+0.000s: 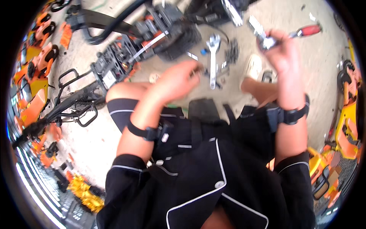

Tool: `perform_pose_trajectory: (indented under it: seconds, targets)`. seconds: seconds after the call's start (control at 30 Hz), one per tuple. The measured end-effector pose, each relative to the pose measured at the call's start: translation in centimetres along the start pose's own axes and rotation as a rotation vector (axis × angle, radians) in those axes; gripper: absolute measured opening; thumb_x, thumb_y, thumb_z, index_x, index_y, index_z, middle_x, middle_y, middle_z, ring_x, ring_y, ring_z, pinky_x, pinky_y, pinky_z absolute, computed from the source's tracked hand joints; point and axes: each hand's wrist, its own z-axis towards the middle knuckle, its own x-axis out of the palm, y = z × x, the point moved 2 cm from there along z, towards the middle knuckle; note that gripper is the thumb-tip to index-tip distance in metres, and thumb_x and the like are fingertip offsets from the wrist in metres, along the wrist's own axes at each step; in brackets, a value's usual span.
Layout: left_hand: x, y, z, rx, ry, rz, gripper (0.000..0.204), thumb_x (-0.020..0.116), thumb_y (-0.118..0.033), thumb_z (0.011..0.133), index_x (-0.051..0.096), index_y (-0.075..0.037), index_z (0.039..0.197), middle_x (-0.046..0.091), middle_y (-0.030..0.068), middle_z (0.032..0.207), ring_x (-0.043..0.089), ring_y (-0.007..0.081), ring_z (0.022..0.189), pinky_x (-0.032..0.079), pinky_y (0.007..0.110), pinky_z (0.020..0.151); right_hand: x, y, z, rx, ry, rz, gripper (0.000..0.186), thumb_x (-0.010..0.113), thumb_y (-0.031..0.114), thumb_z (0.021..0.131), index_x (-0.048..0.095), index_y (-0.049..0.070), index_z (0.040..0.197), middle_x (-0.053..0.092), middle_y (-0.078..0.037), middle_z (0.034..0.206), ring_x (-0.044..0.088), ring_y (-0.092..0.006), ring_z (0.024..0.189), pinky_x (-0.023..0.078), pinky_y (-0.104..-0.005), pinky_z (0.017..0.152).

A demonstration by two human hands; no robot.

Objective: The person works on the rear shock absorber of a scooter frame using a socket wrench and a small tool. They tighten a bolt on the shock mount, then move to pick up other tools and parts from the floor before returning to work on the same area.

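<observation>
My right hand [284,53] is closed round a ratchet wrench with a red handle [309,30] and a shiny silver socket end [256,25]; motion blurs it. My left hand [177,81] is raised in front of the dark vehicle, its fingers curled together. Whether anything small sits in those fingers I cannot make out. A silver adjustable wrench [212,65] lies on the floor between my hands. Beyond my left hand is the vehicle's black wheel [179,42], next to its opened frame [139,47] with orange and grey parts.
Small dark parts [230,51] and a blue piece [204,51] lie near the adjustable wrench. The vehicle's long black bar [72,101] runs down to the left. Orange and yellow vehicles [42,84] line the left edge; more [347,118] stand at the right.
</observation>
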Motion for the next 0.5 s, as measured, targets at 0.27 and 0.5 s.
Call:
perform_pose_trajectory:
  seconds: [0.27,0.5]
  targets:
    - [4.0,-4.3,-6.2,0.113,-0.087,0.018,0.028,0.059,-0.021,0.093,0.063,-0.001,0.114,0.066,0.0210,0.105,0.063,0.0398,0.099,0.051,0.045,0.086,-0.4,-5.1,-5.8,-0.078,0.128,0.010,0.014,0.056,-0.003,0.083,0.052,0.002,0.096,0.058,-0.012,0.088,0.059,-0.0273,0.081,0.051,-0.0473,0.081]
    - [3.6,-7.7,-6.9,0.177,-0.172,0.178,0.031,0.061,-0.019,0.090,0.063,-0.002,0.115,0.067,0.0188,0.103,0.064,0.0387,0.096,0.052,0.045,0.083,-1.5,-6.7,-12.9,-0.482,0.266,-0.195,0.015,0.055,-0.007,0.078,0.052,0.004,0.088,0.056,-0.009,0.095,0.056,-0.0226,0.088,0.048,-0.0368,0.080]
